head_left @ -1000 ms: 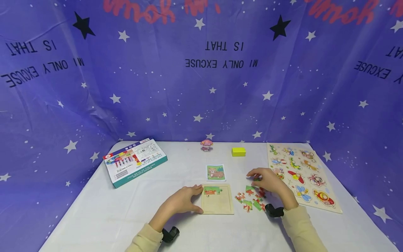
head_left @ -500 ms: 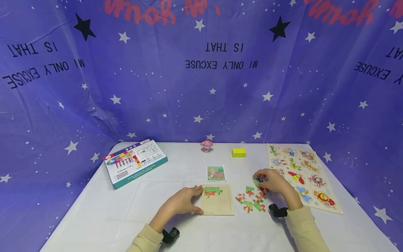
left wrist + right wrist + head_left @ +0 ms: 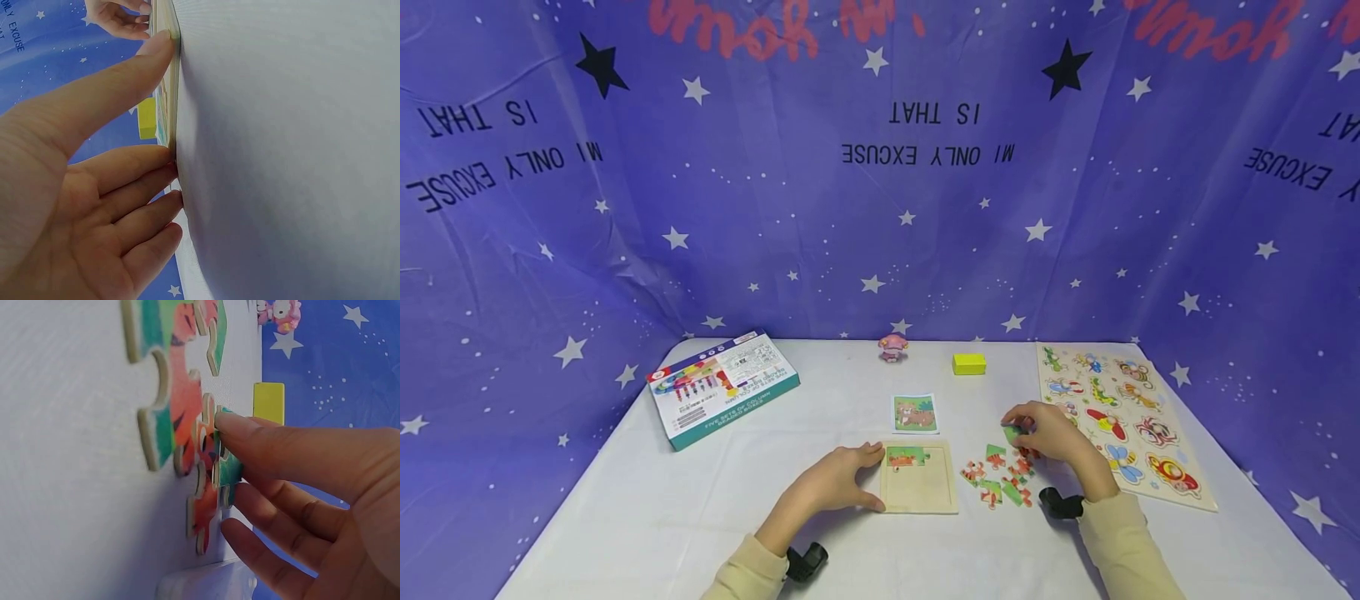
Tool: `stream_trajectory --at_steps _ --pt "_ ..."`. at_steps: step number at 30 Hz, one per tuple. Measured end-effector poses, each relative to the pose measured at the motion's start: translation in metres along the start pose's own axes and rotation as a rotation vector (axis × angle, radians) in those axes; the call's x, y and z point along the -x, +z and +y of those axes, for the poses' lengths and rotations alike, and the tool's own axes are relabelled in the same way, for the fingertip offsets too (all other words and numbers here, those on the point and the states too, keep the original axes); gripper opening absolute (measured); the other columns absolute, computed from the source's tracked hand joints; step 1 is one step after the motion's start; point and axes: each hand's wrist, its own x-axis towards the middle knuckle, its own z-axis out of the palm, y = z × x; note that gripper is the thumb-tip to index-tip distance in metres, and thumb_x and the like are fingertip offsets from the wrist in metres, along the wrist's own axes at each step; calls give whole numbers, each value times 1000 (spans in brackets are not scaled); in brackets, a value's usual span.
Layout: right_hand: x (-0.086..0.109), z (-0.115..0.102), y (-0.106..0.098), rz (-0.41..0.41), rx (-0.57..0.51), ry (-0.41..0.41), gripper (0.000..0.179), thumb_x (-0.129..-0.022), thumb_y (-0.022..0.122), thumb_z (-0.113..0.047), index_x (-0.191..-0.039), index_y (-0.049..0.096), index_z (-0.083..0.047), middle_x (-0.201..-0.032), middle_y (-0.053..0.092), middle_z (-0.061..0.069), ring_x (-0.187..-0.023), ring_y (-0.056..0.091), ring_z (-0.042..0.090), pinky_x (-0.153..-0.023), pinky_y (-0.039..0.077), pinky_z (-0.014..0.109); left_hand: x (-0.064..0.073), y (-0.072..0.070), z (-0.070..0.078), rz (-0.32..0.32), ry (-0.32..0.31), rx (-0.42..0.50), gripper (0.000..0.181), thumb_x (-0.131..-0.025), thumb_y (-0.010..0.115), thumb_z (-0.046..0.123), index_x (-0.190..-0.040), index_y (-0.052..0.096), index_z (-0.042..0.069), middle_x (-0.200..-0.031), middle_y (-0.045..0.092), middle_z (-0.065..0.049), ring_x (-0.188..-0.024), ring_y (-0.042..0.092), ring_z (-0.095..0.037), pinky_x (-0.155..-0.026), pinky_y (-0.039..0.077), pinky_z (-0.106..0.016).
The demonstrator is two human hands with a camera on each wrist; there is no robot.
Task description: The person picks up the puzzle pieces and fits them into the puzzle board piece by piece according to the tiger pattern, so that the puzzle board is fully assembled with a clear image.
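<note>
My left hand (image 3: 838, 477) lies at the left edge of a square wooden puzzle tray (image 3: 919, 492). Its thumb and fingertips touch the side of the tray, as the left wrist view shows. Joined green and orange pieces (image 3: 906, 456) fill the tray's upper left corner. To the right, my right hand (image 3: 1054, 432) pinches a green puzzle piece (image 3: 231, 469) between thumb and fingers, just above the table. Several loose tiger-striped pieces (image 3: 991, 492) lie beside and under that hand; some are partly hidden by it.
A small picture card (image 3: 915, 414) lies behind the tray. Farther back stand a pink figurine (image 3: 892, 347) and a yellow block (image 3: 969, 364). A flat toy box (image 3: 722, 387) sits at left, and a bug peg-puzzle board (image 3: 1120, 417) at right, close to the right forearm.
My right hand has shifted slightly to the right and its fingers have closed on a green puzzle piece. The left hand stays at the tray's edge.
</note>
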Motion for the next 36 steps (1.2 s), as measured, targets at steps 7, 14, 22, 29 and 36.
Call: stream_trajectory --at_steps 7,14,22,29,36 --pt "1 0 -2 22 19 -7 24 -76 80 -5 -99 73 -9 -88 58 3 -76 49 19 -65 43 33 -1 1 0 -2 -2 0 84 -70 84 37 -136 51 -2 -143 47 -14 -133 43 -30 -109 35 -44" --pt "2 1 -6 54 7 17 17 -77 79 -4 -85 68 -15 -87 59 1 -78 54 19 -65 45 32 0 0 1 -3 -3 -9 84 -70 84 38 -136 52 -2 -143 47 -13 -133 43 -30 -109 35 -44" --pt "3 1 -8 24 -14 -20 14 -81 74 -3 -83 66 -14 -74 60 -5 -68 53 13 -58 44 27 1 0 2 -2 -9 6 84 -69 84 37 -136 52 -2 -143 47 -13 -132 43 -31 -109 35 -45" --pt "2 -5 -9 85 -21 -102 14 -83 72 -1 -89 68 -13 -78 63 -5 -70 57 9 -60 49 25 1 1 1 -1 -12 8 84 -69 85 37 -136 52 -2 -143 47 -13 -133 43 -31 -109 35 -45" --pt "-1 -17 -7 75 -52 -148 18 -85 71 -3 -101 72 -10 -85 65 -4 -73 61 13 -62 52 26 1 0 1 -2 -9 9 84 -69 84 37 -136 52 -2 -143 47 -13 -133 43 -31 -109 35 -45"
